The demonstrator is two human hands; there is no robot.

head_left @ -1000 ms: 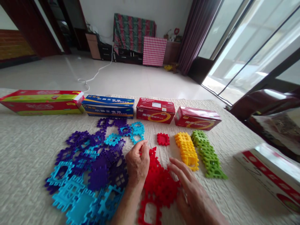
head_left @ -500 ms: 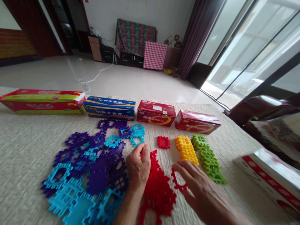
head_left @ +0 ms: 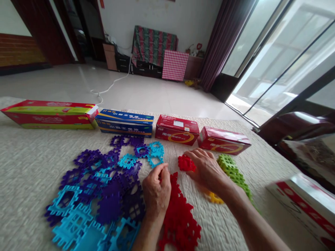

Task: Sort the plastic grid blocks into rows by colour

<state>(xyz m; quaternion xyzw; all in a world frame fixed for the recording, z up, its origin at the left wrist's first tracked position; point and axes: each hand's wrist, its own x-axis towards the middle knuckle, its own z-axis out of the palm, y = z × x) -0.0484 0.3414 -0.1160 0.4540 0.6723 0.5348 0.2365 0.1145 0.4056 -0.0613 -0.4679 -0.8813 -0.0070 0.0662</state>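
My right hand reaches to a red toothed plastic tile, its fingers above and thumb below the right edge, gripping it. The tile lies level with the mat or just over another red one; I cannot tell which. My left hand is closed, thumb against the curled forefinger, beside a heap of red tiles; whatever it may hold is hidden. Under my right forearm a row of yellow tiles is mostly covered. Green tiles run in an overlapping row to the right.
Purple tiles and light blue tiles lie heaped on the left. Along the back stand a red-and-green box, a blue box and two red boxes. A white-and-red box sits at the right.
My right hand has moved forward from beside the red heap to the separate red square, carrying a red tile there. The left hand stays closed in nearly the same place.
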